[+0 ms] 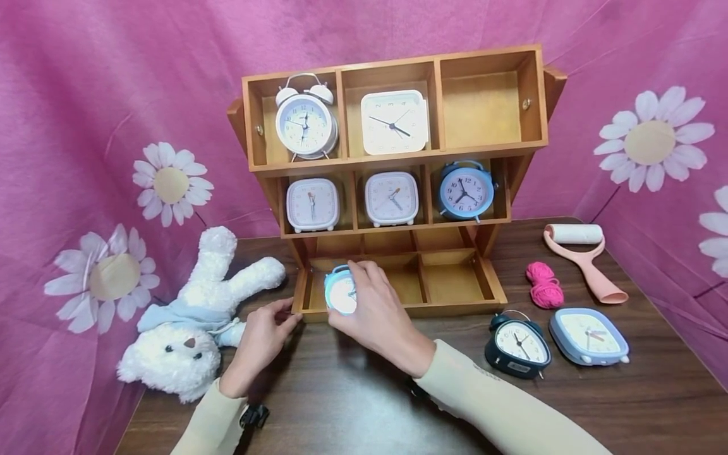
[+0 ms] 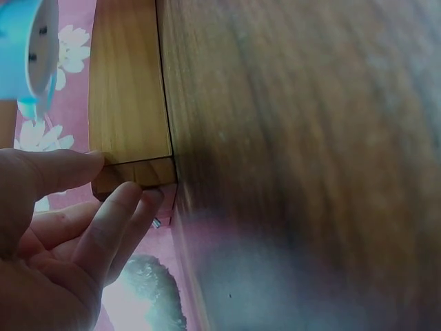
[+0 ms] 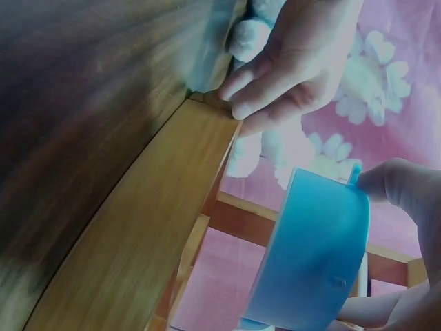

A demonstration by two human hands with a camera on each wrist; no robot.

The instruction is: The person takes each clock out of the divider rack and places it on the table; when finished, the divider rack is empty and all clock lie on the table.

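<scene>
My right hand (image 1: 378,309) grips a small round light-blue alarm clock (image 1: 341,292), its white dial facing me in the head view. The clock is over the left compartment of the bottom tier of a wooden display shelf (image 1: 398,311). In the right wrist view its blue casing (image 3: 310,252) shows from the side, fingers at its edge. My left hand (image 1: 261,338) rests at the shelf's front left corner. The left wrist view shows thumb and fingertips touching the end of the wooden front board (image 2: 131,83), fingers fairly straight.
Clocks stand in the upper tiers, among them a white twin-bell clock (image 1: 307,123) and a blue clock (image 1: 466,191). A white teddy bear (image 1: 176,354) lies left. At right are a dark green clock (image 1: 517,345), blue square clock (image 1: 588,336), pink yarn (image 1: 545,285) and lint roller (image 1: 588,259).
</scene>
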